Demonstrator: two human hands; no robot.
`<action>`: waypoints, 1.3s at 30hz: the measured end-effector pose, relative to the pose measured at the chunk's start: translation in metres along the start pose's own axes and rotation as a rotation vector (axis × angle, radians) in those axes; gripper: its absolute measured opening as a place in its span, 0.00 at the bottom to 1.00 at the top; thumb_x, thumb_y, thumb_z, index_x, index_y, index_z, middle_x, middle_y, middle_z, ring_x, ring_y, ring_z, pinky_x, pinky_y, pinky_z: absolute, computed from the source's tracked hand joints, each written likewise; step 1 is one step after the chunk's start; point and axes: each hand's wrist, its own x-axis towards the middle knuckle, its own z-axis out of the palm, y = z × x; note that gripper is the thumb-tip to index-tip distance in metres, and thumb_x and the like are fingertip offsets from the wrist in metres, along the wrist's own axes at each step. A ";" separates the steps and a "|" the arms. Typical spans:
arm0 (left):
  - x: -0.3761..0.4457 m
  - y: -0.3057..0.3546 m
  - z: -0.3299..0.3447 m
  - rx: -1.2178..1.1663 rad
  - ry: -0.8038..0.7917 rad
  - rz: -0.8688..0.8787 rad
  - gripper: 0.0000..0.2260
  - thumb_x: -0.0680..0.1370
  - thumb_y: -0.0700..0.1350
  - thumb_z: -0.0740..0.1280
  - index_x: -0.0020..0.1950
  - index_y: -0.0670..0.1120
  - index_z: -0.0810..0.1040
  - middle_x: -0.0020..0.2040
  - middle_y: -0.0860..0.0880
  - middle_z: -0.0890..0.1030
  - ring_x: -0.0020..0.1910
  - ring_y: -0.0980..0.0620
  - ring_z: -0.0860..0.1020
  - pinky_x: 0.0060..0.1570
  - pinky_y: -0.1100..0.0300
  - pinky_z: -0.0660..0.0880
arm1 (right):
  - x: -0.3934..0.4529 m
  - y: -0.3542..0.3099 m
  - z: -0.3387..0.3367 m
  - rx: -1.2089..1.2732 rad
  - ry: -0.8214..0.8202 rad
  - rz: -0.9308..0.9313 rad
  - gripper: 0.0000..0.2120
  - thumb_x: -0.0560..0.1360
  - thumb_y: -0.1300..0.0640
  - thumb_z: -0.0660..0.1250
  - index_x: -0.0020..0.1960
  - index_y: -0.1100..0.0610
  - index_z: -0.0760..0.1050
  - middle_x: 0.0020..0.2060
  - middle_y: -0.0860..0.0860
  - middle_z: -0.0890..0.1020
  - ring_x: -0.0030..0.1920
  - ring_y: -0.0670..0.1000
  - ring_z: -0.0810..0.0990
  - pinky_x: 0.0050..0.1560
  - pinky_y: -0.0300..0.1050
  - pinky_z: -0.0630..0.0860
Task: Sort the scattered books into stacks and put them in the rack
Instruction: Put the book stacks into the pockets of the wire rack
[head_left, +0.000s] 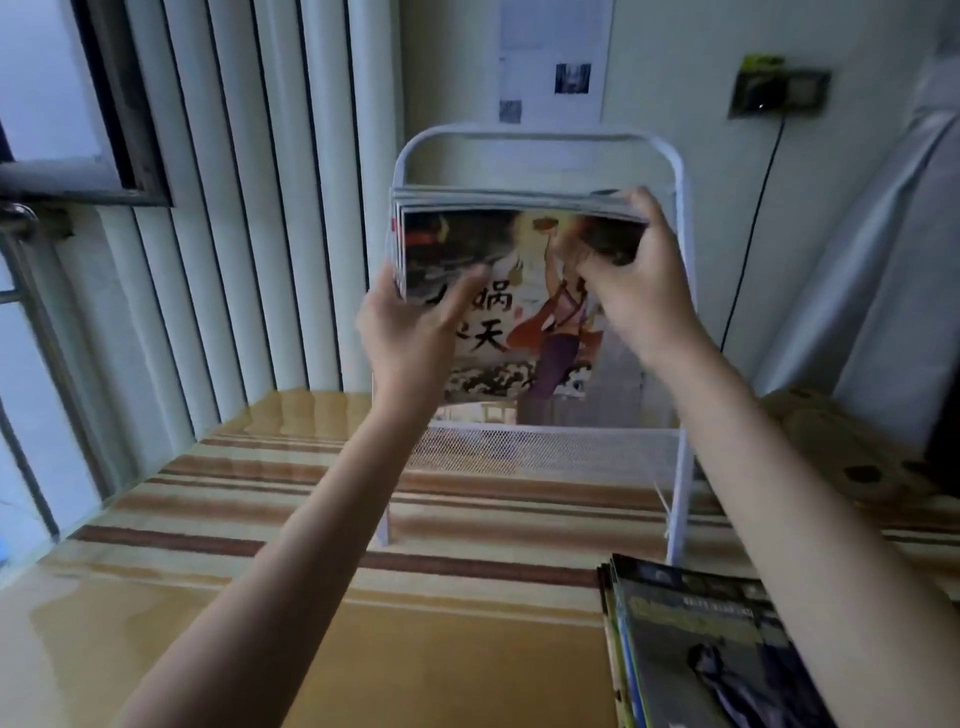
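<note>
Left hand (415, 317): fingers curled round the left edge of an upright stack of picture books (509, 291), thumb lying across the front cover. Right hand (631, 275): fingers hooked over the stack's top right corner, thumb pressing on the cover. Both hands grip the stack, which stands inside the white metal rack (545, 452), behind its mesh front wall; whether its lower edge rests on the rack floor cannot be told. The rack frame rises behind and above both hands. Below the right forearm, a second stack of books (691, 649) lies flat on the striped tabletop (260, 545). Left of the left hand stands a ribbed white panel (270, 197). Above the right hand, a wall socket (776, 91) with a cable hanging down.
</note>
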 end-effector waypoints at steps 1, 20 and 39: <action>0.021 0.006 0.018 -0.019 -0.010 0.019 0.22 0.63 0.60 0.75 0.47 0.47 0.79 0.45 0.49 0.84 0.44 0.50 0.83 0.44 0.48 0.81 | 0.023 -0.002 -0.009 -0.026 0.032 -0.042 0.46 0.61 0.32 0.73 0.66 0.62 0.68 0.61 0.56 0.77 0.63 0.54 0.75 0.65 0.55 0.71; 0.140 -0.060 0.166 0.409 -0.455 0.156 0.25 0.73 0.58 0.68 0.61 0.43 0.65 0.53 0.46 0.78 0.50 0.46 0.78 0.50 0.47 0.78 | 0.181 0.074 -0.102 -1.037 -0.197 -0.084 0.33 0.58 0.27 0.58 0.51 0.49 0.74 0.54 0.54 0.71 0.60 0.56 0.65 0.49 0.48 0.63; 0.139 -0.076 0.131 1.174 -0.746 0.468 0.47 0.66 0.74 0.60 0.76 0.48 0.52 0.69 0.47 0.61 0.69 0.44 0.58 0.70 0.45 0.54 | 0.168 0.071 -0.076 -1.652 -0.631 -0.133 0.29 0.65 0.26 0.60 0.57 0.43 0.76 0.68 0.54 0.62 0.69 0.55 0.55 0.64 0.53 0.61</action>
